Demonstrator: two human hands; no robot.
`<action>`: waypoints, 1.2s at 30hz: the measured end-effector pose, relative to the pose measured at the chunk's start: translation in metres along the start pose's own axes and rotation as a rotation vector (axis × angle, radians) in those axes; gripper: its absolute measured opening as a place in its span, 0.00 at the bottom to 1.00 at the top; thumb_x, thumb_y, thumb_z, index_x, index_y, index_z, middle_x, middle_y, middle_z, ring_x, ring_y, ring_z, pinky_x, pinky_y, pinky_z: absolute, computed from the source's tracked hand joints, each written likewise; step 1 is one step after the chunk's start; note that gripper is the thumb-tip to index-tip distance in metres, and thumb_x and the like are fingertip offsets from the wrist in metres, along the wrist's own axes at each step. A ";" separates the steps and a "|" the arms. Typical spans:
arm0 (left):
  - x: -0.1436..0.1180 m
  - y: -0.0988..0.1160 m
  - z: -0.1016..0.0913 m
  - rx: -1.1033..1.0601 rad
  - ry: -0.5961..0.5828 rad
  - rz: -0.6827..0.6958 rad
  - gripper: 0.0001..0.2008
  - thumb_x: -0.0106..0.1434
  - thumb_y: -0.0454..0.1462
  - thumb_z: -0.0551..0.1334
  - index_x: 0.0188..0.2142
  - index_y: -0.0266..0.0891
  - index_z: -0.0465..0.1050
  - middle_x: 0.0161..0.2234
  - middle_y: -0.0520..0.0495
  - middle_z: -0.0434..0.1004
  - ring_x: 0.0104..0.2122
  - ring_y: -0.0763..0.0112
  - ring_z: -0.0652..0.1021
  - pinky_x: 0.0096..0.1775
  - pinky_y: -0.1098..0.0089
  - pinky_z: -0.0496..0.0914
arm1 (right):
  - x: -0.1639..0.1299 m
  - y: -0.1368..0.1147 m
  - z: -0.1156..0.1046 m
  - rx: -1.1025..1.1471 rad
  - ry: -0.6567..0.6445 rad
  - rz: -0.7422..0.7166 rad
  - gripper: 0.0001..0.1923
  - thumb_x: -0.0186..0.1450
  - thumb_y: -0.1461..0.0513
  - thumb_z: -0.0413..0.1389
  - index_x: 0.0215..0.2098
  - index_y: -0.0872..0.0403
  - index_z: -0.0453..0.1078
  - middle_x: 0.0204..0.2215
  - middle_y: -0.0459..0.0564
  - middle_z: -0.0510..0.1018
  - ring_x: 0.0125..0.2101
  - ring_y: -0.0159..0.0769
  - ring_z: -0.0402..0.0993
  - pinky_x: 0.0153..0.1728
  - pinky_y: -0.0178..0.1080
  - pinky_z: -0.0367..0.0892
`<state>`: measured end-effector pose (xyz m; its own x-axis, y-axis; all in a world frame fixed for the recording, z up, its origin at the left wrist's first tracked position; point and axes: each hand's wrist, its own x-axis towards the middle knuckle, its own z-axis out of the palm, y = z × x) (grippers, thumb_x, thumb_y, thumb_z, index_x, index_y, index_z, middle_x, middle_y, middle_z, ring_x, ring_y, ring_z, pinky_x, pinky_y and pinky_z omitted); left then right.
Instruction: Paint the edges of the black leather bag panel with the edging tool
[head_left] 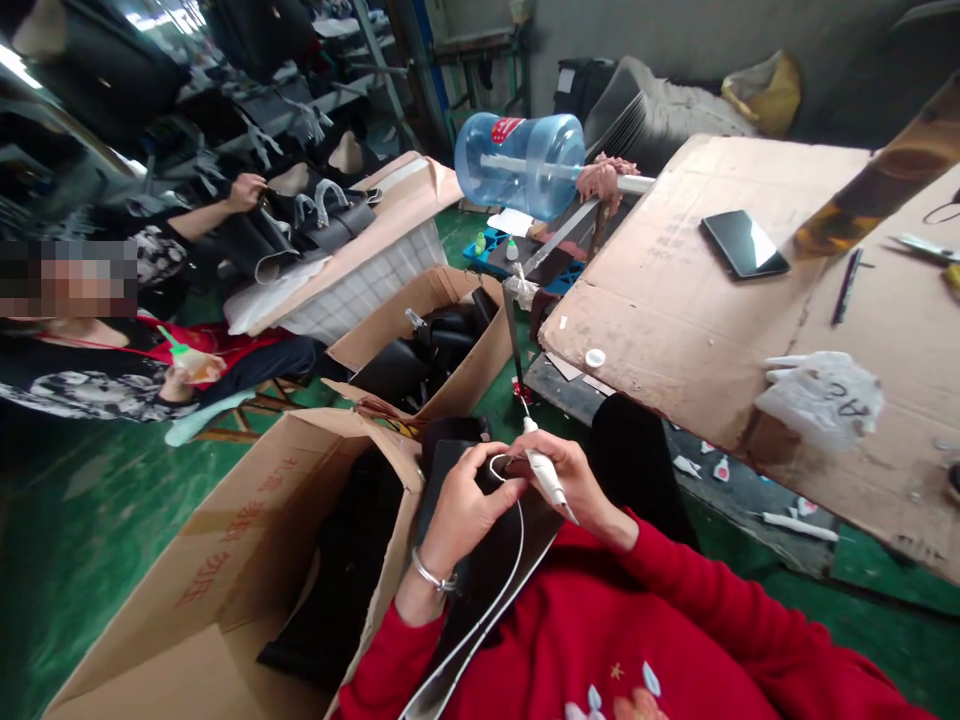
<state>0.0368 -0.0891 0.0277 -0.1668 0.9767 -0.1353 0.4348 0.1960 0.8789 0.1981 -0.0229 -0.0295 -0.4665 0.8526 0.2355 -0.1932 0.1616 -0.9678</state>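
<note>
head | left hand [469, 500] fingers pinch black leather panel [499, 560] | right hand [570, 480] fingers grip slim white tool [547, 478]

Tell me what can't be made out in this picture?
Head view only:
- Tip of the white tool in the right hand: too small to tell what it is.
- Black piece: partly covered by the left hand and red sleeves, cut by the bottom edge.
- Contents of the near cardboard box: dark, unclear.
- Writing on the plastic bag: too small.

The right hand [574, 480] grips a white pen-like tool [546, 475] while the left hand [469, 500] pinches a black panel [499, 560], apparently leather.
</note>
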 end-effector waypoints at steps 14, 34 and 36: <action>-0.010 -0.034 -0.012 -0.002 0.115 -0.131 0.16 0.63 0.47 0.69 0.47 0.43 0.82 0.45 0.45 0.86 0.47 0.55 0.82 0.49 0.62 0.74 | 0.015 0.000 0.019 -0.168 -0.034 -0.129 0.05 0.71 0.61 0.62 0.37 0.53 0.71 0.32 0.45 0.77 0.30 0.32 0.72 0.33 0.32 0.64; -0.047 -0.027 -0.011 0.196 0.420 0.452 0.12 0.65 0.28 0.65 0.43 0.46 0.80 0.38 0.49 0.83 0.41 0.61 0.82 0.46 0.58 0.76 | 0.000 -0.014 -0.015 -0.403 -0.088 -0.505 0.10 0.72 0.68 0.52 0.50 0.51 0.68 0.35 0.50 0.79 0.34 0.37 0.75 0.39 0.39 0.71; -0.048 -0.026 -0.010 0.281 0.458 0.537 0.14 0.64 0.25 0.65 0.44 0.43 0.80 0.38 0.48 0.84 0.41 0.61 0.82 0.46 0.58 0.77 | 0.001 -0.013 -0.015 -0.434 -0.088 -0.564 0.12 0.70 0.70 0.51 0.49 0.52 0.68 0.35 0.50 0.78 0.33 0.37 0.74 0.41 0.41 0.72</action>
<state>0.0244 -0.1424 0.0163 -0.1931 0.8221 0.5356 0.7586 -0.2211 0.6129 0.2133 -0.0167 -0.0182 -0.4680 0.5407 0.6990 -0.0733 0.7645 -0.6405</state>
